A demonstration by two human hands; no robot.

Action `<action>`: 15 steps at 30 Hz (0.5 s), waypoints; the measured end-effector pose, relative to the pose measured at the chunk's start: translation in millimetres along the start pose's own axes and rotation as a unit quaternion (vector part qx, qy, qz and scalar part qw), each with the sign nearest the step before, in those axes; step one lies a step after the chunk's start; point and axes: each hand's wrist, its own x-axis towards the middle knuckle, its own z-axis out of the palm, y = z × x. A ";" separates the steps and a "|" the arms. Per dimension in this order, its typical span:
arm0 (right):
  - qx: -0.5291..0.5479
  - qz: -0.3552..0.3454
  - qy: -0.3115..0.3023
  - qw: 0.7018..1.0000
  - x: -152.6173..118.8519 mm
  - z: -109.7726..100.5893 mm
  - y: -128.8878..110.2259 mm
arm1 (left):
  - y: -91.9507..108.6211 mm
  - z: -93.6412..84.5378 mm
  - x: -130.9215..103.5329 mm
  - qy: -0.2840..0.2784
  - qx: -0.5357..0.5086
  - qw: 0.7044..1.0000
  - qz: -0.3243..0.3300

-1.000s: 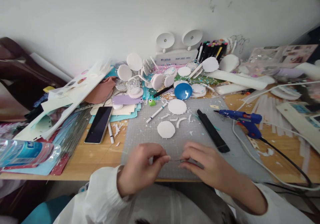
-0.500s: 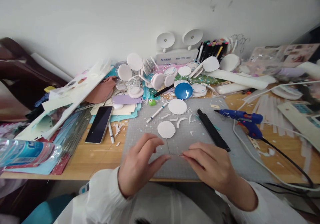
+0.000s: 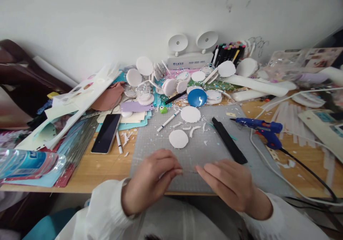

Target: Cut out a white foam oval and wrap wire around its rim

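Note:
Both hands are over the front part of the grey cutting mat (image 3: pixel 150 143). My left hand (image 3: pixel 155 179) is closed, thumb against fingers, near a thin dark wire (image 3: pixel 191 171) that spans the gap between the hands. My right hand (image 3: pixel 227 182) pinches the other end of that wire. Motion blurs the left fingertips slightly. Just beyond the hands lies a white foam disc (image 3: pixel 178 138), with a second white disc (image 3: pixel 190 114) behind it. White scraps (image 3: pixel 194 130) are scattered beside them.
To the right are a black case (image 3: pixel 229 141), a blue glue gun (image 3: pixel 261 125) and its cables. On the left lie a phone (image 3: pixel 106 133), a white pen (image 3: pixel 119 142) and a plastic bottle (image 3: pixel 29 163). Behind, discs, a blue balloon-like oval (image 3: pixel 197 97) and markers (image 3: pixel 229 54) crowd the wall side.
My left thumb and fingers have come together from a spread pose. The wire that pointed toward the near disc no longer shows there. My right hand has shifted slightly down.

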 end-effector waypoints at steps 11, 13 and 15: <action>-0.073 -0.080 0.055 0.993 5.1 -11.9 3.8 | 5.7 -10.7 7.1 -0.216 -0.372 0.876 -0.216; -0.054 -0.061 0.032 0.996 4.2 -11.1 5.5 | 7.3 -8.1 5.4 -0.165 -0.297 0.919 -0.201; -0.028 -0.020 0.011 0.999 3.0 -9.1 6.2 | 8.5 -5.4 2.9 -0.111 -0.217 0.957 -0.155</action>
